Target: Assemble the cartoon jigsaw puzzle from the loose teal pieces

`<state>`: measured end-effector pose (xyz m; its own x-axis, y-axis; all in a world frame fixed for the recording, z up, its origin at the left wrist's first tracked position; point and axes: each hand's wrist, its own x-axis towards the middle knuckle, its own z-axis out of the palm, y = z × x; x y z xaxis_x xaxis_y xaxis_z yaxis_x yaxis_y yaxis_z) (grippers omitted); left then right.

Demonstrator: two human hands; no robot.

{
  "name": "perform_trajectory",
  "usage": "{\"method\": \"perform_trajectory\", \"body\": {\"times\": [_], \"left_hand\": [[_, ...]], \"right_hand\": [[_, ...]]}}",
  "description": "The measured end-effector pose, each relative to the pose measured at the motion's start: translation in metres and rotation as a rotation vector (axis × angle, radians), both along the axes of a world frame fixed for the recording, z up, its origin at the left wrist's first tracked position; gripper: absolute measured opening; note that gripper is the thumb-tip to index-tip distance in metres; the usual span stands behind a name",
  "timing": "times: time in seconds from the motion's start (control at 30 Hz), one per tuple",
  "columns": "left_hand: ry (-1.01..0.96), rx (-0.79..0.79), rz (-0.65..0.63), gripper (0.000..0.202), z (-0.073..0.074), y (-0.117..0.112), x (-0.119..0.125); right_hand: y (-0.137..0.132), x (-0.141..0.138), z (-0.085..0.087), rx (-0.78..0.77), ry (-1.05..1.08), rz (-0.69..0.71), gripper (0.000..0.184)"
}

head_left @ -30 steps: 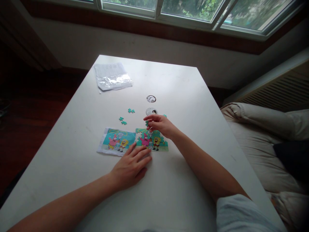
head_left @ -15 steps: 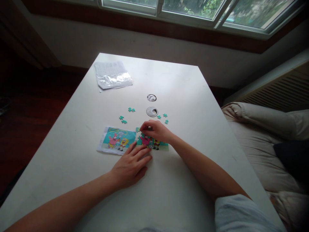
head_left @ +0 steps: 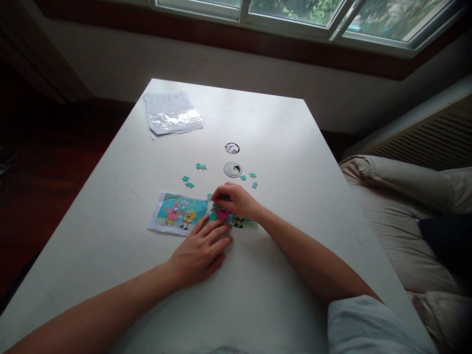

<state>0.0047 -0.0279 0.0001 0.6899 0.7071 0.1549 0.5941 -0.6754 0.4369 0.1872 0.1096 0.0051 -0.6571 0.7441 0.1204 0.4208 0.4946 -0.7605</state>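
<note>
A small cartoon jigsaw puzzle lies on the white table, beside a printed reference picture of the same scene on its left. My right hand rests over the puzzle's upper left part, fingers pinched on a small teal puzzle piece pressed against the puzzle. My left hand lies flat on the table with fingers stretched out, its fingertips touching the puzzle's lower edge. Loose teal pieces lie behind: a pair at the left, one farther back, and three to the right.
A crumpled clear plastic bag on paper lies at the table's far left. Two round clear lids or discs sit behind the puzzle. A cushioned seat stands to the right, and windows run along the far wall.
My right hand came down from above the loose pieces with a teal piece and now presses it at the puzzle's upper left. My left hand stayed put.
</note>
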Motion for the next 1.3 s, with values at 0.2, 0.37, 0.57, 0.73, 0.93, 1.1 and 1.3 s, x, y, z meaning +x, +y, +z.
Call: {"method": "perform_trajectory", "body": {"times": [0.2,0.37,0.57,0.73,0.93,1.1,1.3], "left_hand": [[0.001,0.012,0.001,0.036,-0.001,0.000,0.000],[0.010,0.004,0.002,0.034,-0.001,0.000,0.000],[0.003,0.009,0.001,0.035,0.000,0.000,0.000],[0.011,0.005,0.000,0.036,0.000,0.000,-0.001],[0.006,-0.014,0.000,0.036,0.000,0.000,0.000],[-0.004,-0.022,0.000,0.037,0.000,0.000,0.000],[-0.003,-0.028,0.015,0.035,0.001,0.000,0.002]], "right_hand": [[0.000,-0.001,-0.006,0.146,-0.057,0.016,0.008],[-0.001,-0.001,-0.010,0.220,-0.125,0.014,0.009],[0.001,0.002,-0.009,0.225,-0.102,0.020,0.012],[0.010,0.015,-0.001,0.214,-0.086,0.048,0.015],[0.002,0.017,0.015,0.392,-0.190,0.270,0.020],[-0.005,0.011,0.019,0.522,-0.311,0.347,0.021],[-0.017,0.003,0.012,0.619,-0.415,0.282,0.019]]}}
